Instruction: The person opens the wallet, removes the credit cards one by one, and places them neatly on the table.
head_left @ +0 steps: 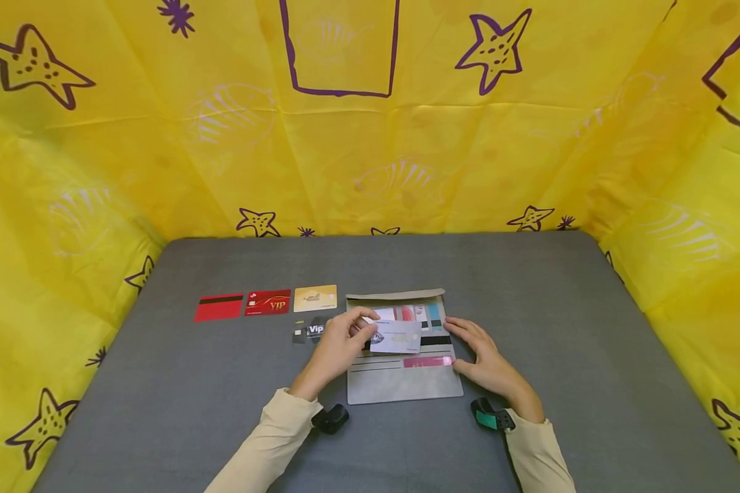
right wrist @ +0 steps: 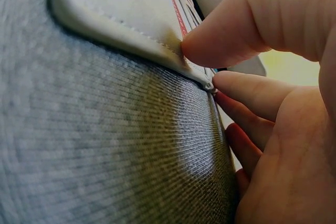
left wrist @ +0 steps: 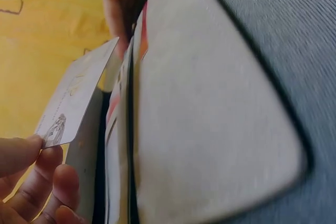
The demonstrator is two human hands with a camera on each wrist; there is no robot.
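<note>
A silver VIP card is pinched at one end between the thumb and fingers of my left hand. That card is tilted above the unfolded pale grey card wallet, overlapping its middle in the head view. Several cards fill the wallet's upper slots, and a pink card shows in a lower slot. My right hand rests at the wallet's right edge with fingers extended. In the right wrist view, the thumb presses the wallet's face beside its stitched edge, and the index fingertip touches the rim.
Left of the wallet lie a red card with a black stripe, a red VIP card and a gold card. A black VIP card is partly behind my left hand. Yellow patterned cloth walls the grey table.
</note>
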